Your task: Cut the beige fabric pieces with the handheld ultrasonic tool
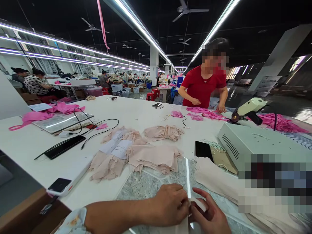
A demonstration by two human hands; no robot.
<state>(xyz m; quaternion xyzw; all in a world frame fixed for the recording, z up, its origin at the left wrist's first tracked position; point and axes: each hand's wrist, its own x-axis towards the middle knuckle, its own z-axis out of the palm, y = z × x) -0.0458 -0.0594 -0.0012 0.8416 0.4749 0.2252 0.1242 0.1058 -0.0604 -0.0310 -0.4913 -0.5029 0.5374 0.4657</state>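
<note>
At the front of the table, my left hand (170, 204) has its fingers curled and closed on a small pale beige fabric piece (200, 204). My right hand (211, 213) meets it from the right, thumb and fingers pinching the same piece, with the index finger lifted. The fingers hide part of the fabric. Both hands are over a grey marbled sheet (143, 187) with a glossy surface. Just beyond them lies a stack of beige fabric pieces (153, 157). To the right, longer beige fabric pieces (216, 177) are spread out.
A pale green machine box (263, 139) stands at right, beside a black phone (203, 151). Another beige pile (163, 131), printed paper slips (122, 149), cables and a white power bank (70, 178) lie farther left. Across the table, a person in red (204, 84) handles pink fabric (207, 113).
</note>
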